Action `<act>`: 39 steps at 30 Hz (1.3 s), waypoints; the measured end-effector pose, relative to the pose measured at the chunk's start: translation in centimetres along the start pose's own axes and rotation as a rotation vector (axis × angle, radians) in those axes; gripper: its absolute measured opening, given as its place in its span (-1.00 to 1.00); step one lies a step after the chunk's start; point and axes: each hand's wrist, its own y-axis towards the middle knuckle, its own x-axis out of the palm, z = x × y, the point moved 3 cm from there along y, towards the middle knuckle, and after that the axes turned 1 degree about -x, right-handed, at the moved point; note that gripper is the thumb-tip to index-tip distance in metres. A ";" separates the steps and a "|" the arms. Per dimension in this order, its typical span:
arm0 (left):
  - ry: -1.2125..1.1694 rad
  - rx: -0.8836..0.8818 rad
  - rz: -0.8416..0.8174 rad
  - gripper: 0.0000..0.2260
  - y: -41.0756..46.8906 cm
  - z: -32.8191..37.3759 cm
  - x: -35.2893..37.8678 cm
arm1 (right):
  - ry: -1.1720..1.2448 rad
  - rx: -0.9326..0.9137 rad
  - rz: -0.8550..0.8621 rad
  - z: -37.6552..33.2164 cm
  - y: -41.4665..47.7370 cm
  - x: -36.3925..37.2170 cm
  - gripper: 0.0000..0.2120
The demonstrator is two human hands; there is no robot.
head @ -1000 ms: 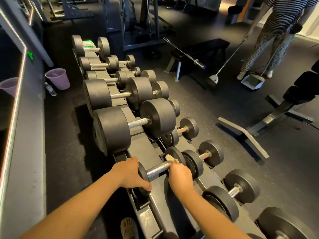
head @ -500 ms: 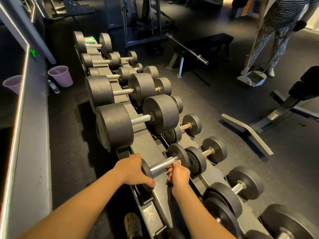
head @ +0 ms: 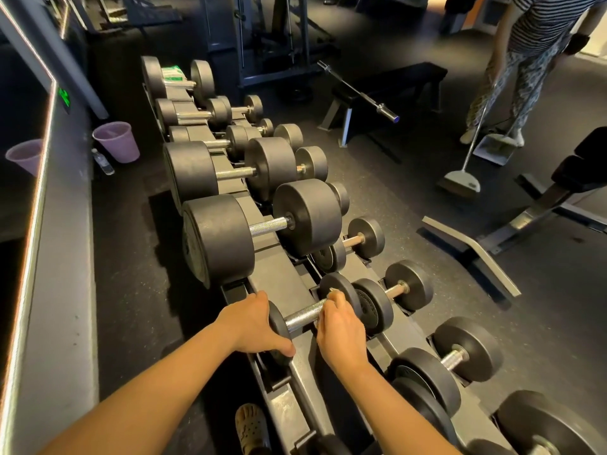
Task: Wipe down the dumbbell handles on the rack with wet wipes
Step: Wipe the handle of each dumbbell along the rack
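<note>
At the bottom edge a perforated shoe [head: 251, 428] stood beside the rack [head: 279, 280]. Just beyond it the left hand [head: 254, 325] gripped the near end plate of a small dumbbell [head: 277, 323] lying on the rack's upper rail, thumb curled under the plate. The right hand [head: 340, 330] closed round the far end of its knurled handle [head: 303, 315], pinching a crumpled wet wipe [head: 331, 292] against the metal. Raised lettering on the neighbouring plate [head: 372, 305] was too small to read. Larger dumbbells [head: 218, 241] filled the rail beyond; a green-and-white packet [head: 172, 73] lay on the farthest, its print illegible. A purple bucket [head: 116, 142] and a water bottle [head: 103, 162] stood on the floor to the left. To the right, past a bench [head: 387, 90] and barbell [head: 358, 91], another person [head: 532, 44] held a broom [head: 460, 182] by a dustpan [head: 494, 149].
</note>
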 end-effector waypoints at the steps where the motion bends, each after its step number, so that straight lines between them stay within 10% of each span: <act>1: -0.001 -0.001 0.002 -0.13 0.1 -0.1 0.1 | 0.000 -0.028 -0.007 -0.1 0.2 -0.3 -0.86; 8: -0.048 -0.004 0.056 -0.21 0.2 -0.1 0.7 | 0.197 -0.328 -0.265 -5.1 2.2 -0.5 -0.94; 18: -0.186 -0.019 0.065 -0.06 -0.1 -0.9 2.1 | -0.583 -0.414 -0.390 -2.6 4.3 -1.9 -0.70; 32: -0.202 0.006 0.121 0.00 -0.8 -0.4 3.0 | 0.104 0.297 0.080 -1.3 -0.3 -0.7 -0.91; 39: -0.220 -0.002 0.111 0.02 -0.4 -0.6 3.1 | 1.016 0.852 0.112 -1.5 -1.6 1.7 -0.92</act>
